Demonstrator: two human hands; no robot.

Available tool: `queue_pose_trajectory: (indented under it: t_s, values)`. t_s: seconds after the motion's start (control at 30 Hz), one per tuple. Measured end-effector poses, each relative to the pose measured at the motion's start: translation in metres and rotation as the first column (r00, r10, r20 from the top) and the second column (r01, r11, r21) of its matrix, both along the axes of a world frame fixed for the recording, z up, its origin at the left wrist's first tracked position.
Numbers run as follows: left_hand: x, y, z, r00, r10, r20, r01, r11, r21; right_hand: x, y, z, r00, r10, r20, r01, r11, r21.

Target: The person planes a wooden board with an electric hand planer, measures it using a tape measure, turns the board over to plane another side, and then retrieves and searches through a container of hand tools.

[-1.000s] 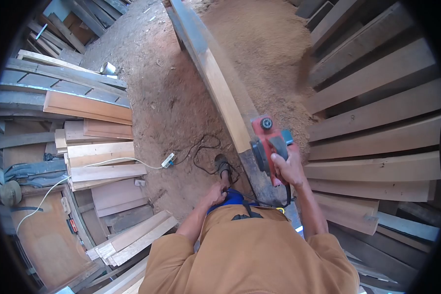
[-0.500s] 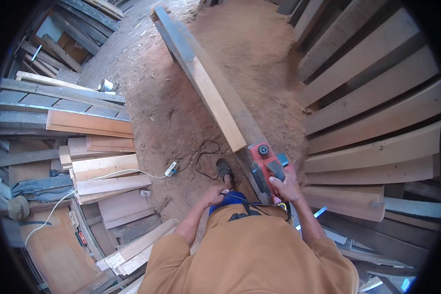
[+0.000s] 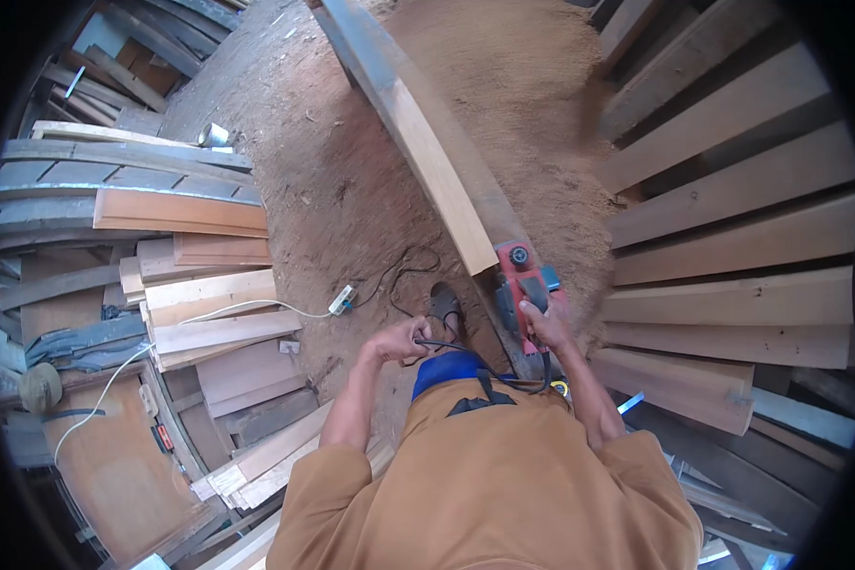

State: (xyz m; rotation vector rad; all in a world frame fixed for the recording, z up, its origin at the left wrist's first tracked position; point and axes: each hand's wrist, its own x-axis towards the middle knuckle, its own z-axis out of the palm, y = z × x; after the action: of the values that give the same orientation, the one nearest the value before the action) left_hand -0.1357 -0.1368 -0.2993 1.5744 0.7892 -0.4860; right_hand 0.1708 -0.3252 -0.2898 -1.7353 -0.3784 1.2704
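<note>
Table (image 3: 475,180): long, narrow, dust-coated, running away at a slant across the floor. Set lengthwise along its left side: pale board (image 3: 437,171), smooth-faced. At the near end of that board, over the table: red power planer (image 3: 521,313), front end right by the wood; contact with the surface beneath hard to tell. On the planer's handle: right hand (image 3: 550,321), closed around the grip, thumb showing. Farther left, just beyond the blue shorts (image 3: 442,372): left hand (image 3: 401,340), fingers curled in on a black cord (image 3: 546,367) leading to the planer. Underfoot: brown earthen floor (image 3: 323,228), littered with chips, spread with sawdust (image 3: 541,123) to the table's right. On the floor, left of a sandalled foot (image 3: 444,300): white socket block (image 3: 342,300) with pale lead (image 3: 247,304). Left side of room: stacked boards (image 3: 223,337), pale, pinkish and grey; orange-brown panel (image 3: 180,211); tin can (image 3: 213,135) beyond. Right side: row of thick planks (image 3: 731,242), side by side, dark gaps between.
</note>
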Motion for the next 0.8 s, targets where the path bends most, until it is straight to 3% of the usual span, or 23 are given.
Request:
queue_pose_trajectory:
  t_s: [0.1,0.2,0.3,0.4,0.53,0.6,0.63,0.67,0.73,0.8]
  values:
    - [-0.004,0.007,0.01,0.987,0.126,0.099,-0.074,0.906,-0.416,-0.002,-0.004,-0.013,1.0,-0.019,-0.014,0.019,1.0,-0.003]
    - [0.003,0.009,0.023,0.959,0.202,0.196,-0.073,0.851,-0.52,-0.001,-0.005,-0.017,1.0,0.013,0.013,-0.013,1.0,-0.01]
    - [0.01,0.01,0.025,0.957,0.228,0.177,-0.105,0.847,-0.521,-0.002,-0.008,-0.016,0.998,0.047,0.048,-0.046,0.998,-0.03]
    - [0.015,0.003,0.021,0.945,0.235,0.229,-0.13,0.909,-0.397,-0.003,-0.01,-0.022,0.996,0.055,0.067,-0.054,0.998,-0.009]
    - [0.019,-0.016,0.038,0.914,0.347,0.211,-0.26,0.899,-0.354,0.002,-0.011,-0.012,0.995,0.094,0.029,-0.094,0.995,-0.019]
    - [0.017,-0.031,0.049,0.886,0.432,0.171,-0.345,0.858,-0.381,0.004,-0.012,-0.021,0.956,0.123,0.266,-0.153,0.984,0.094]
    - [0.019,-0.039,0.059,0.863,0.482,0.152,-0.398,0.834,-0.382,0.004,-0.016,-0.024,0.915,0.128,0.382,-0.194,0.971,0.139]
    - [0.019,-0.049,0.069,0.836,0.532,0.131,-0.452,0.805,-0.384,0.002,-0.024,-0.026,0.78,0.091,0.62,-0.202,0.973,0.113]
    - [0.018,-0.061,0.078,0.793,0.595,0.134,-0.505,0.764,-0.402,-0.002,-0.038,-0.029,0.341,0.025,0.94,-0.2,0.979,0.046]
    - [0.011,-0.069,0.08,0.764,0.623,0.168,-0.509,0.742,-0.437,-0.012,-0.058,0.053,0.745,0.232,0.625,-0.249,0.967,-0.061]
